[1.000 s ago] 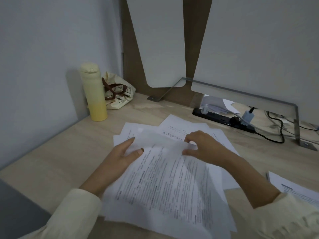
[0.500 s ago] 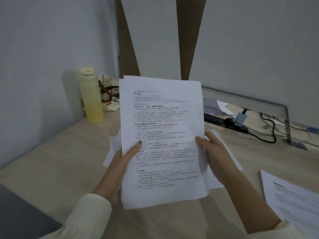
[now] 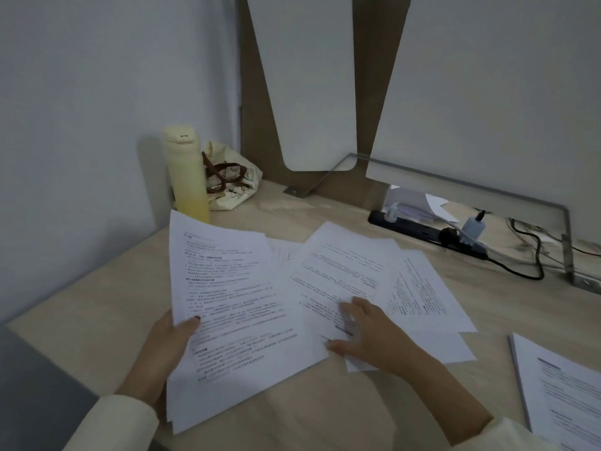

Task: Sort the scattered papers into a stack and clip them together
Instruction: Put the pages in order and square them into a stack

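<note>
My left hand [image 3: 164,351] grips a thin bundle of printed sheets [image 3: 234,307] by its left edge, thumb on top, the bundle tilted up over the desk. My right hand [image 3: 367,333] rests with fingers spread on a loose printed page [image 3: 341,271] lying on the desk. More loose pages [image 3: 422,288] fan out under and to the right of it. No clip is visible.
A yellow bottle [image 3: 188,174] and a cloth bag [image 3: 232,183] stand in the back left corner. A black power strip [image 3: 426,234] with cables lies at the back right. Another printed stack [image 3: 566,388] sits at the right edge of the wooden desk [image 3: 97,304].
The bundle, held upright in both hands half a second ago, has swung left and down in my left hand. My right hand let go and dropped onto the loose pages.
</note>
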`<action>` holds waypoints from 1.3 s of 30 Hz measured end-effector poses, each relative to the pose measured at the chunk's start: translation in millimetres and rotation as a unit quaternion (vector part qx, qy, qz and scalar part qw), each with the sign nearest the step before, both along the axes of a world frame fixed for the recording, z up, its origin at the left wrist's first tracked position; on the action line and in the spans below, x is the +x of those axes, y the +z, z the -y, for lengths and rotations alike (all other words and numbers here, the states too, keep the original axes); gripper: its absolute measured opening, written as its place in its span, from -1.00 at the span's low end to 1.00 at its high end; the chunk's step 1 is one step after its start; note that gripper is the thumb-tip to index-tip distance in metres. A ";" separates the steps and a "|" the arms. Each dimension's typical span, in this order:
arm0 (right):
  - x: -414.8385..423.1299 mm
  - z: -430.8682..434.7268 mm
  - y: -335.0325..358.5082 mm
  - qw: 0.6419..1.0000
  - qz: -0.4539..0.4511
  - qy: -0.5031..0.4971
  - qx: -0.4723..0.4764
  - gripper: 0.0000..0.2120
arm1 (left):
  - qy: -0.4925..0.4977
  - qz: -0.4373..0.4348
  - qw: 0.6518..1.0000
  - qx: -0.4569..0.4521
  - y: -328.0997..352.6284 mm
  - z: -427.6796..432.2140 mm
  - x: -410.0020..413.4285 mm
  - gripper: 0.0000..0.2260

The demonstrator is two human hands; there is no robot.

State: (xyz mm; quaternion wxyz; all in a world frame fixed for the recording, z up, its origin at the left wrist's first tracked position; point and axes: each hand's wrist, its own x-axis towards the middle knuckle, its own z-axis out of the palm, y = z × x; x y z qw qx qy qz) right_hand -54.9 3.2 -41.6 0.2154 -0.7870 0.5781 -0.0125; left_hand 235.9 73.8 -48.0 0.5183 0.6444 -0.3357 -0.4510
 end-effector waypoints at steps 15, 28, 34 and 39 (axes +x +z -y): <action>-18.3 3.9 41.1 0.962 0.117 -0.192 -0.154 -0.73 | 0.045 0.039 0.992 -0.114 4.8 -11.9 -8.3 -0.33; 81.9 -42.8 79.9 0.856 0.484 -0.148 0.101 -0.74 | -0.044 0.055 0.988 -0.138 5.8 -26.6 -56.3 -0.72; 116.0 -37.8 51.5 0.856 0.477 -0.157 0.121 -0.64 | -0.083 0.002 0.990 -0.115 8.1 -33.0 -60.3 -0.72; 118.5 -31.4 50.5 0.808 0.549 -0.130 0.171 -0.68 | -0.060 0.029 0.995 -0.076 -5.0 -29.5 -55.3 -0.78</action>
